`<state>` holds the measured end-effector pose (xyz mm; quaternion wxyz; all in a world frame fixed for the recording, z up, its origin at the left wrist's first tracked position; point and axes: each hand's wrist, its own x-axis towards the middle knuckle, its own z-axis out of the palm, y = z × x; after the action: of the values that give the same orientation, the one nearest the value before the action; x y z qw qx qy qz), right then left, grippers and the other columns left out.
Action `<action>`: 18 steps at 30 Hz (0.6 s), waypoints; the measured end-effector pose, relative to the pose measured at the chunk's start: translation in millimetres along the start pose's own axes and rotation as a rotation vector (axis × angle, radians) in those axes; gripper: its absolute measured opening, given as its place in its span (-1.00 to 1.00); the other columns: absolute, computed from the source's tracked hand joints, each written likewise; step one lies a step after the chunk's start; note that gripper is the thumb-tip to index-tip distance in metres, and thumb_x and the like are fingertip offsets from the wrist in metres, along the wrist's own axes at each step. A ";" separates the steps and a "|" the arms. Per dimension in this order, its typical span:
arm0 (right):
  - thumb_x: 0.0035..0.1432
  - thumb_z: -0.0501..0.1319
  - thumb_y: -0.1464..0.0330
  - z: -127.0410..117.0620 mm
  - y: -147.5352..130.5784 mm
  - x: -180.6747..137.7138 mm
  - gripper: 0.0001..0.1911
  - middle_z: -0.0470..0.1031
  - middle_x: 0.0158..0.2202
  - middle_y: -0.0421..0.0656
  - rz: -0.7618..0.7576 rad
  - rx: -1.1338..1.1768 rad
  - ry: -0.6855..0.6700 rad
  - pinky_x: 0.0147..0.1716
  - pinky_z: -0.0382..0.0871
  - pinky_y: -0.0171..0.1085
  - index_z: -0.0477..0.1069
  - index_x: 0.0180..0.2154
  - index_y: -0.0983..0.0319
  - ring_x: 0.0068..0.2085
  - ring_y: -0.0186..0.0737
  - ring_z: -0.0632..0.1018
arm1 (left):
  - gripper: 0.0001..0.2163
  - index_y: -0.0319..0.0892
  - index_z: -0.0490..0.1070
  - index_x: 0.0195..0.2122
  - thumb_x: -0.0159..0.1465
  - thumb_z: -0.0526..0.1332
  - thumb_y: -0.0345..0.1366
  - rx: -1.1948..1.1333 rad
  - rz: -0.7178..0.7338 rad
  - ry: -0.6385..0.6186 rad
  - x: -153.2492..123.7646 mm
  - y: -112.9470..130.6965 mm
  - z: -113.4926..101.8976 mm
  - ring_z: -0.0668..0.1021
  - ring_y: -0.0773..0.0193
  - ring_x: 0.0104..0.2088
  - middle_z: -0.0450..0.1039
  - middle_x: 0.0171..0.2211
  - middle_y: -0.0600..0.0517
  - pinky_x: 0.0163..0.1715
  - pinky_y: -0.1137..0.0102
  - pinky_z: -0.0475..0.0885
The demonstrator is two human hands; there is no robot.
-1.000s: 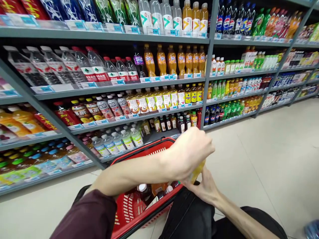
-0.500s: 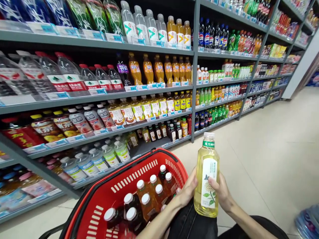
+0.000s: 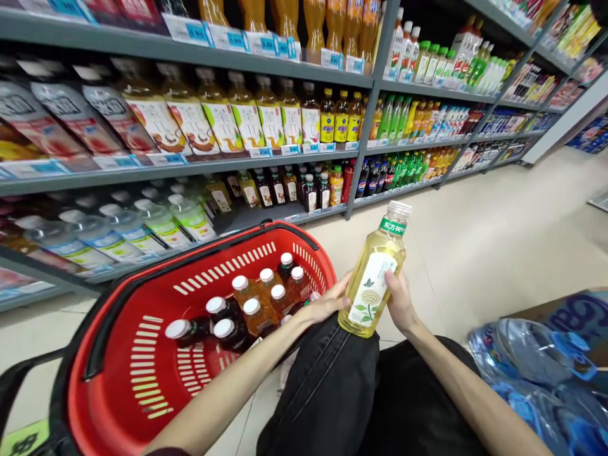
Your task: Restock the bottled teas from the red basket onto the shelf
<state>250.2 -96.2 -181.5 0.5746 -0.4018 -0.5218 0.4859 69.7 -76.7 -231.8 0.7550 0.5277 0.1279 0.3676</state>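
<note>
A clear tea bottle (image 3: 373, 278) with pale yellow liquid, a white cap and a green neck band is held above my knees, tilted with its cap up and to the right. My left hand (image 3: 332, 303) grips its lower left side. Around its right side is my right hand (image 3: 399, 297), thumb on the white label. To the left stands a red shopping basket (image 3: 118, 335), where several bottles (image 3: 251, 307) with white caps and dark or amber drinks are grouped toward the right end.
Grey shelves (image 3: 285, 60) of drinks run along the far side. On the lowest shelf stand small dark bottles (image 3: 266, 190) and water bottles (image 3: 156, 221). Large blue-capped water jugs (image 3: 527, 354) lie on the floor at right, beside a blue printed carton (image 3: 570, 316).
The view has tipped downward, so the basket, my legs and the water jugs show more. The bottle, upright before, now leans to the right, still in both hands.
</note>
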 end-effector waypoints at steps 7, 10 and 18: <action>0.26 0.15 -0.26 -3.7 12.8 14.0 -0.33 0.61 0.01 -0.05 0.131 0.135 0.024 0.08 0.49 0.04 0.46 0.04 0.14 0.07 0.13 0.59 | -0.15 -0.21 0.42 0.26 0.07 0.42 0.26 0.008 -0.115 0.016 -3.6 -16.3 -15.4 0.43 -0.21 0.30 0.47 0.23 -0.25 0.25 0.03 0.30; 0.20 0.20 -0.28 -1.7 12.9 17.9 -0.29 0.63 0.00 -0.06 0.175 0.166 0.061 0.11 0.48 0.04 0.48 0.04 0.15 0.09 0.12 0.58 | -0.20 -0.19 0.45 0.22 0.08 0.42 0.26 0.006 -0.146 0.054 -1.8 -21.1 -18.4 0.48 -0.17 0.25 0.52 0.19 -0.22 0.23 0.06 0.32; 0.21 0.20 -0.28 1.6 16.8 24.5 -0.31 0.66 -0.02 -0.08 0.227 0.225 0.123 0.05 0.52 -0.01 0.54 0.01 0.14 0.09 0.11 0.60 | -0.32 -0.22 0.56 0.09 0.21 0.29 0.29 0.046 -0.160 0.095 5.3 -25.2 -18.9 0.55 -0.09 0.18 0.61 0.09 -0.19 0.22 0.14 0.34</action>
<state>245.9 -68.9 -192.4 0.5884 -0.4203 -0.3791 0.5774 73.1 -64.1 -260.9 0.7629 0.5149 0.2136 0.3275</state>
